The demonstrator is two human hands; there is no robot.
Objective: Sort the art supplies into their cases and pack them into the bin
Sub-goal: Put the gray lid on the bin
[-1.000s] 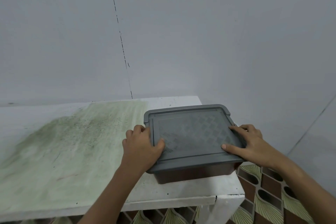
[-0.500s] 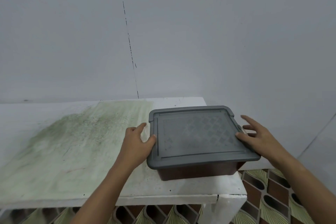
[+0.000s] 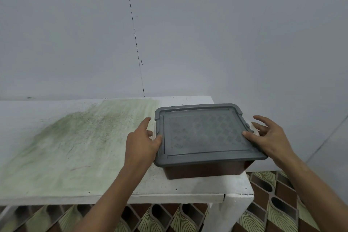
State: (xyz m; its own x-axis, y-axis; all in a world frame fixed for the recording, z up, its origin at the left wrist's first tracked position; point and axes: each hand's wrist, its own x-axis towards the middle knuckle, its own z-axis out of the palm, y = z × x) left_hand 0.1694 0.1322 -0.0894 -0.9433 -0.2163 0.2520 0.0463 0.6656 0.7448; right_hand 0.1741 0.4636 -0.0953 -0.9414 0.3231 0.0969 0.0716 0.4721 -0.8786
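Grey-lidded bin [image 3: 205,137] sits closed at right end of white table [image 3: 75,156], between your hands. Your left hand [image 3: 140,145] fingers loose, thumb touching lid's left edge. Your right hand [image 3: 269,137] fingers spread, thumb on lid's right edge; nothing gripped.

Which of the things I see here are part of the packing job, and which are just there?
Part of the job:
- brown plastic bin, standing on the table
- its grey patterned lid, on the bin
- left hand and right hand, at the lid's sides

Just there:
- white table with a green stain
- patterned floor
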